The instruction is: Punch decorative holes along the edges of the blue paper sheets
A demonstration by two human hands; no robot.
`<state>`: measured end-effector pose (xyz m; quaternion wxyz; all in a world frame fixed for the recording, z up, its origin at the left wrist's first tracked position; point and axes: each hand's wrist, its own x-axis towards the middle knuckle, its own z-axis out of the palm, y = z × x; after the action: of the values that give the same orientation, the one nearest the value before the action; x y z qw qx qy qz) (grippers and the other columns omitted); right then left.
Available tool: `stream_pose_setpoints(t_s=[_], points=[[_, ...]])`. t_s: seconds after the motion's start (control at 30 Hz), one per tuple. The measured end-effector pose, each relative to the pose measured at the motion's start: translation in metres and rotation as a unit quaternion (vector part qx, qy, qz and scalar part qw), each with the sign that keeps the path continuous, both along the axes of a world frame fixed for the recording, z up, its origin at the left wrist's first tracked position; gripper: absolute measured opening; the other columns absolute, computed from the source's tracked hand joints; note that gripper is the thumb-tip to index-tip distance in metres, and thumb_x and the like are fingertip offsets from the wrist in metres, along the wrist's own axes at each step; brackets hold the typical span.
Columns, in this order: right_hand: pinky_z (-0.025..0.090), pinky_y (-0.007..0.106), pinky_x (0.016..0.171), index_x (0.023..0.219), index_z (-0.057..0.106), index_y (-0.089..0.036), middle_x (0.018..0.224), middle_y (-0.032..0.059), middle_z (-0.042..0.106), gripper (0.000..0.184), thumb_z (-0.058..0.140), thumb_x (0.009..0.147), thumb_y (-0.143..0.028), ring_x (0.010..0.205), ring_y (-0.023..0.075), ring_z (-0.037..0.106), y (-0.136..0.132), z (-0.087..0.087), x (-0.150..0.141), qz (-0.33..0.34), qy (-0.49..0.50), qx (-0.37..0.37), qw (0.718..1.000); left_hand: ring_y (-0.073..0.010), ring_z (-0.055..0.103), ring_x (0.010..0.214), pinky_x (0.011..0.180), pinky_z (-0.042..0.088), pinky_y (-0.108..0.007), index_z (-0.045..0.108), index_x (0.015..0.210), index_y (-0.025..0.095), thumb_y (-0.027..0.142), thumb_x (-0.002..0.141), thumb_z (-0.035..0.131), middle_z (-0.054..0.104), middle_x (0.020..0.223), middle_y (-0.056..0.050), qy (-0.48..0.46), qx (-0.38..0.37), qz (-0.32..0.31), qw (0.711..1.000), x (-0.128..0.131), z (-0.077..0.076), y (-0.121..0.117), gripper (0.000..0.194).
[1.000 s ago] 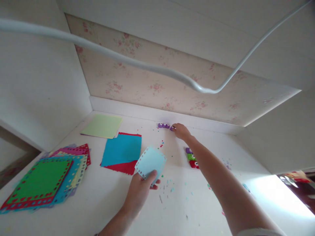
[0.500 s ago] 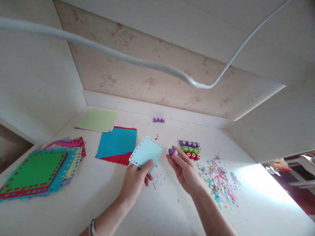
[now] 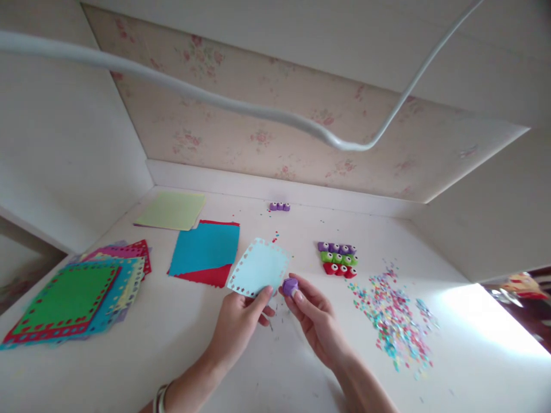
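Between the thumb and fingers of my left hand (image 3: 243, 318) is a pale blue sheet of paper (image 3: 260, 267), held above the table. Small cut-out shapes run along its edges. My right hand (image 3: 316, 321) pinches a small purple craft punch (image 3: 290, 285) close to the sheet's right corner. From here I cannot tell whether the punch touches the paper. Past my right hand, purple, green and red punches (image 3: 338, 258) stand in three rows. A blue sheet (image 3: 206, 249) lies over a red sheet (image 3: 217, 275) to the left of the held paper.
Punched-edge papers (image 3: 64, 304) form a pile at the left, with pale green sheets (image 3: 172, 209) behind. Several purple punches (image 3: 279, 206) sit near the back wall. Colourful paper bits (image 3: 394, 318) are scattered at the right. A white cable (image 3: 258, 109) crosses the upper view.
My right hand has brought the purple punch down and left, nearer the pale blue sheet, and the punch has turned. The left hand keeps its hold on the sheet. The view has shifted slightly.
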<state>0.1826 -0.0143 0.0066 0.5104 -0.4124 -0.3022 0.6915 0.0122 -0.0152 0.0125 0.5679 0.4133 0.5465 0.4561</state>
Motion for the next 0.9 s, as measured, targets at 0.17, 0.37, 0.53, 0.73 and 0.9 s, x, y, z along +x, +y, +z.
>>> stream_pose_setpoints(t_s=[0.17,0.37,0.53,0.73,0.9], points=[[0.045,0.035,0.102,0.113,0.067,-0.028,0.119,0.0030,0.067,0.031,0.075,0.084,-0.032,0.109,0.0186,0.062,-0.0015,0.0000,-0.0028,0.017,-0.001,0.033,0.999,-0.0187,0.068,0.054,0.047,0.052,-0.023,0.074,0.089,0.013,0.051,0.082,0.066,0.072,0.061,-0.006,0.026,-0.001,-0.015,1.000,0.0022,0.0018,-0.0032,0.040],[0.046,0.036,0.100,0.112,0.067,-0.029,0.117,0.0031,0.067,0.030,0.075,0.083,-0.033,0.106,0.0182,0.063,-0.0028,-0.0003,-0.0028,0.024,0.000,0.031,0.999,-0.0175,0.066,0.049,0.049,0.053,-0.024,0.074,0.087,0.014,0.052,0.082,0.066,0.071,0.057,-0.005,0.057,-0.001,-0.004,0.998,-0.0001,0.0008,-0.0028,0.039],[0.047,0.035,0.097,0.110,0.067,-0.029,0.115,0.0024,0.068,0.030,0.077,0.082,-0.033,0.102,0.0173,0.063,-0.0033,0.0003,-0.0026,0.024,0.001,0.035,0.999,-0.0176,0.066,0.053,0.048,0.053,-0.024,0.072,0.098,0.014,0.049,0.081,0.068,0.074,0.067,-0.006,0.028,0.011,-0.003,1.000,0.0007,-0.0021,-0.0029,0.039],[0.047,0.034,0.095,0.109,0.067,-0.027,0.111,0.0022,0.068,0.031,0.078,0.080,-0.032,0.099,0.0175,0.064,-0.0030,0.0057,-0.0028,0.019,0.005,0.035,0.999,-0.0165,0.065,0.053,0.047,0.053,-0.023,0.071,0.098,0.014,0.048,0.081,0.069,0.071,0.063,-0.004,0.018,0.016,-0.007,1.000,0.0031,-0.0003,-0.0021,0.038],[0.048,0.036,0.093,0.106,0.067,-0.027,0.108,0.0021,0.069,0.032,0.080,0.078,-0.034,0.095,0.0179,0.064,-0.0035,0.0092,-0.0035,0.015,-0.004,0.037,0.999,-0.0164,0.064,0.051,0.047,0.052,-0.023,0.071,0.094,0.014,0.049,0.079,0.070,0.069,0.058,-0.002,0.026,0.015,0.000,1.000,0.0036,0.0034,-0.0030,0.038]])
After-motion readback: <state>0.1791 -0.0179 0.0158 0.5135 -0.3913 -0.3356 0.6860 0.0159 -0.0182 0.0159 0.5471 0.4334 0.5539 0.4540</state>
